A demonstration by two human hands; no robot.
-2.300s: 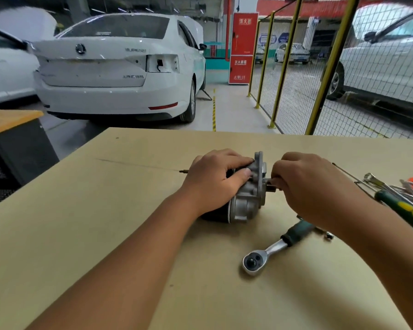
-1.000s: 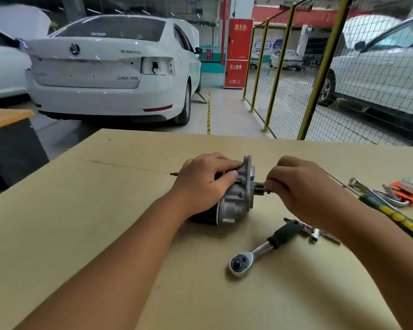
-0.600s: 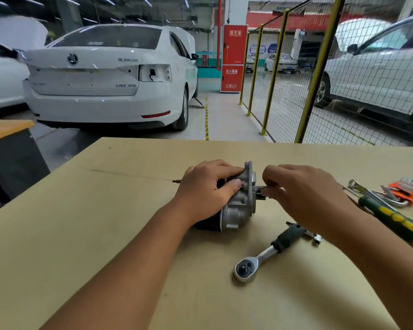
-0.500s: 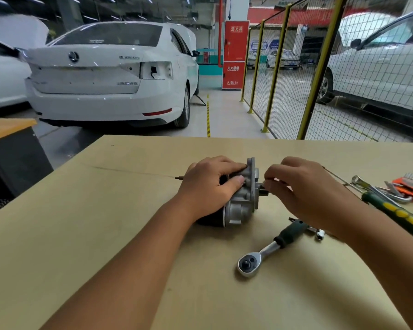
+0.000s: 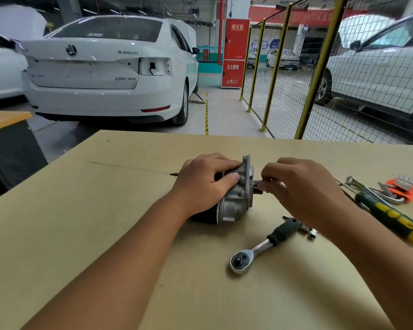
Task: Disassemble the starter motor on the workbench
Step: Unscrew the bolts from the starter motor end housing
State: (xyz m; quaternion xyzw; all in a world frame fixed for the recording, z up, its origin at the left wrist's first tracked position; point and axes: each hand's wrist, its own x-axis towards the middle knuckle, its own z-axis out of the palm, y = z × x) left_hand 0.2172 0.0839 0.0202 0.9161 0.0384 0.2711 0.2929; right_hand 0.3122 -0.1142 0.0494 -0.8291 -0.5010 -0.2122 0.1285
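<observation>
- Aluminium and black steel make up the starter motor (image 5: 234, 198), which lies on its side near the middle of the bench (image 5: 81, 222), its dark cylindrical body under the person's palm and its cast nose housing toward 3 o'clock.
- Its long axis runs roughly 9 to 3 o'clock; a thin stud tip (image 5: 174, 174) shows past the knuckles at the 9 o'clock end, and the flange faces 3 o'clock.
- The left hand (image 5: 208, 184) wraps over the body, fingers curled round it and thumb against the housing, apparently to stop the motor rolling or twisting while the other end is worked.
- The right hand (image 5: 303, 186) pinches a slim metal bolt (image 5: 260, 181) at the flange face, fingers curled round it; it looks to be drawn out along the motor's axis, by hand instead of by tool.
- A ratchet wrench (image 5: 260, 248) lies at 5 o'clock from the motor, within easy reach; a small socket (image 5: 312, 233) lies near its handle.
- A green-and-yellow screwdriver (image 5: 391, 216) and an orange hex-key set (image 5: 399, 190) lie at 3 o'clock, well apart.
</observation>
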